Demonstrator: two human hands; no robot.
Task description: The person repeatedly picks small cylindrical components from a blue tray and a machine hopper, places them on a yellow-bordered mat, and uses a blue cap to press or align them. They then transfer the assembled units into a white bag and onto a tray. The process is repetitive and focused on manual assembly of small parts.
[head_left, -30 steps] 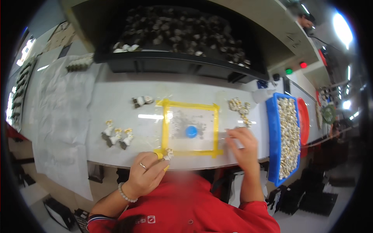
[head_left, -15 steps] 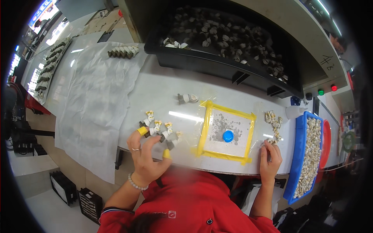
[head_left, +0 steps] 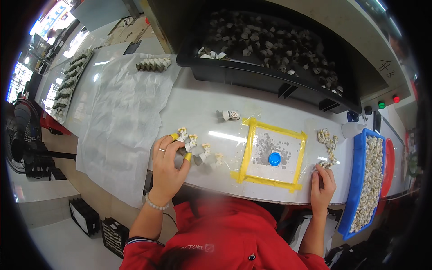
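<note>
Several small white figurines with gold tops and grey bases stand in a slanting row in front of me. My left hand (head_left: 168, 164), with yellow covers on two fingertips, has its thumb and fingers closed around the base of a figurine (head_left: 191, 143) at the row's left end. At the right, my right hand (head_left: 322, 188) pinches at the near end of a line of small white-and-gold pieces (head_left: 330, 143); its fingertips partly hide the piece there. Between my hands lies a yellow-taped square (head_left: 270, 173) with grey wet spots and a round blue cap (head_left: 274, 158).
Another figurine (head_left: 228, 115) lies on its side behind the row. A black bin (head_left: 234, 72) of grey-and-white parts stands at the back. A blue tray (head_left: 355, 193) full of small pieces is at the right. White sheeting (head_left: 121, 117) covers the left, with grouped parts (head_left: 153, 64) on it.
My left hand has drawn its thumb and fingers closer around a figurine at the row's left end. My right hand stays by the small pieces. The whole view has shifted slightly.
</note>
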